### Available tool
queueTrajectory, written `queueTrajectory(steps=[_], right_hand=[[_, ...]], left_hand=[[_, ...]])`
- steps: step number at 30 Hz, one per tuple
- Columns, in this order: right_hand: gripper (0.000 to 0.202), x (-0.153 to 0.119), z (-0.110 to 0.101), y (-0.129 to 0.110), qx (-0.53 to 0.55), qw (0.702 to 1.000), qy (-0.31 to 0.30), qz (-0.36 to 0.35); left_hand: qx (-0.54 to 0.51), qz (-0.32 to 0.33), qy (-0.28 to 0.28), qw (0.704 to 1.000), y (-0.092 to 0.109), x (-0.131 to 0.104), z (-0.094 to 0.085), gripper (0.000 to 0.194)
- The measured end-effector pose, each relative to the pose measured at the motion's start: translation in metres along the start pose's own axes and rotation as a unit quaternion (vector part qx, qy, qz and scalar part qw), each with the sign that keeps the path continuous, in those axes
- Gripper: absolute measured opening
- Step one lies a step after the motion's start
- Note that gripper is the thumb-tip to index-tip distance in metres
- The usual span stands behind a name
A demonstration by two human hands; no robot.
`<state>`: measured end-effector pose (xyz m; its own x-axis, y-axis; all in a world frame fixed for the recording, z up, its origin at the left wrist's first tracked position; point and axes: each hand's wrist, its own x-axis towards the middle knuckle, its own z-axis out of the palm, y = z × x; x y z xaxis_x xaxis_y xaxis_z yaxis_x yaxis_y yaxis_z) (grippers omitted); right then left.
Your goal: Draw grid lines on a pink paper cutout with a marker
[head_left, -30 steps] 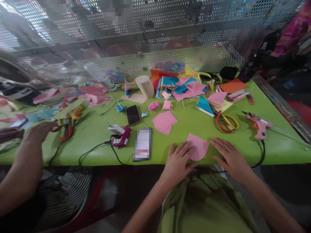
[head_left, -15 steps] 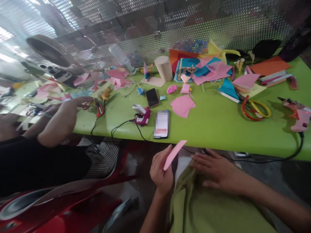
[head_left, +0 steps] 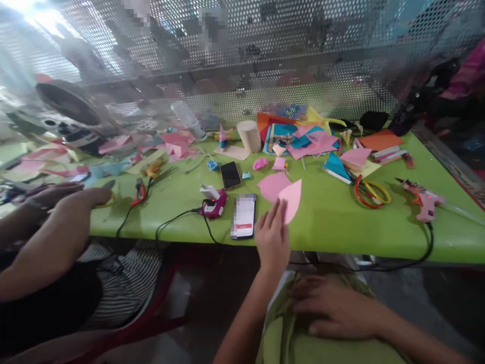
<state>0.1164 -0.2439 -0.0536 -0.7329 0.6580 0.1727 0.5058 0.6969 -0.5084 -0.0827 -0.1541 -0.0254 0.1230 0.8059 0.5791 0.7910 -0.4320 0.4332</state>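
Note:
My left hand (head_left: pixel 273 237) reaches over the green table (head_left: pixel 333 232), pinching a pink paper petal (head_left: pixel 292 199) by its edge. Just beyond it lie more pink paper pieces (head_left: pixel 272 186), partly overlapped by the held one. A lit phone (head_left: pixel 243 216) rests to the left of this hand. My right hand (head_left: pixel 329 306) lies flat on my green clothing (head_left: pixel 326 344) in my lap, fingers stretched out and holding nothing.
Scissors with red and yellow handles (head_left: pixel 373 192) and a pink glue gun (head_left: pixel 426 202) lie on the right. A dark phone (head_left: pixel 231 175), a purple plug adapter (head_left: pixel 214 203) and a paper stack (head_left: pixel 303 141) stand farther back. A co-worker's arm (head_left: pixel 56 227) extends from the left.
My left hand has moved up and forward from above my lap to the table, carrying the pink petal to the other pink pieces. My right hand stays on my lap; the view has shifted.

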Motion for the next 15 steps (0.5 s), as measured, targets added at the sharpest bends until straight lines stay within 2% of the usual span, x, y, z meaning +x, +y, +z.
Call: queueTrajectory(steps=[1, 3, 5, 9, 12, 15], right_hand=[[0.056, -0.01, -0.005, 0.0, 0.022, 1.0, -0.009, 0.013], [0.051, -0.026, -0.019, 0.011, 0.034, 0.996, 0.034, 0.072], [0.046, -0.036, -0.035, 0.028, 0.02, 0.983, 0.103, 0.149], [0.059, -0.042, -0.049, 0.054, -0.021, 0.974, 0.139, 0.178], [0.074, -0.04, -0.042, 0.067, -0.042, 0.976, 0.124, 0.172], [0.079, -0.037, -0.03, 0.085, -0.086, 0.975, 0.111, 0.169]], left_hand=[[0.031, -0.016, -0.064, 0.997, 0.005, 0.001, 0.01, 0.051], [0.057, -0.012, -0.198, 0.979, 0.014, 0.0, 0.026, 0.051], [0.049, -0.005, -0.257, 0.965, 0.021, -0.004, 0.034, 0.058], [0.02, 0.009, -0.247, 0.969, 0.019, -0.004, 0.034, 0.051], [0.008, 0.048, -0.239, 0.97, 0.007, -0.001, 0.031, 0.047], [0.012, 0.067, -0.246, 0.967, -0.003, -0.003, 0.029, 0.042]])
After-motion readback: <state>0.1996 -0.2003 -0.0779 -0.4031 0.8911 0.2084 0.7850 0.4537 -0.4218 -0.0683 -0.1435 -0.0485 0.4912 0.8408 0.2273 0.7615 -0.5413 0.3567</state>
